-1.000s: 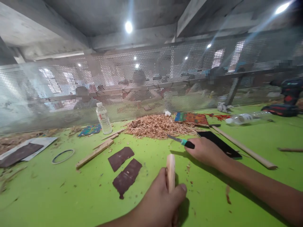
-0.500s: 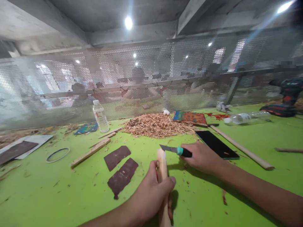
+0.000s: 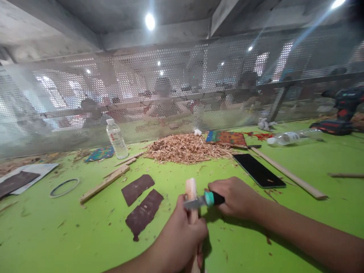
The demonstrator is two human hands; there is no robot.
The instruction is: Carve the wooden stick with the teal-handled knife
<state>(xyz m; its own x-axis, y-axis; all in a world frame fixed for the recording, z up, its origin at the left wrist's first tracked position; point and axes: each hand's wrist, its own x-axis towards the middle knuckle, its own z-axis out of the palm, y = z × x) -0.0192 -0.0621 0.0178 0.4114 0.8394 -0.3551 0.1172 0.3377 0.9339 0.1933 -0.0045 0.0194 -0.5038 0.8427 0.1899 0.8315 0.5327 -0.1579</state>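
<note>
A pale wooden stick (image 3: 191, 186) points away from me, and my left hand (image 3: 184, 231) is wrapped round it, hiding its middle. In my right hand (image 3: 234, 197) is a knife (image 3: 196, 203) with a black and teal handle. Its blade lies across the stick, close to the left thumb and forefinger. Two pieces of brown sandpaper (image 3: 138, 188) (image 3: 144, 214) lie left of the hands on the green table (image 3: 93, 235).
Wood shavings (image 3: 189, 148) are heaped beyond the hands. A phone (image 3: 258, 170), a long rod (image 3: 288, 173), a lying bottle (image 3: 292, 137) and a drill (image 3: 339, 112) are on the right. An upright bottle (image 3: 117, 139), a wood strip (image 3: 105, 184) and a ring (image 3: 64, 188) stand or lie left.
My right hand has brought the knife nearer to me, from the stick's far end down to beside my left hand. The view has shifted slightly.
</note>
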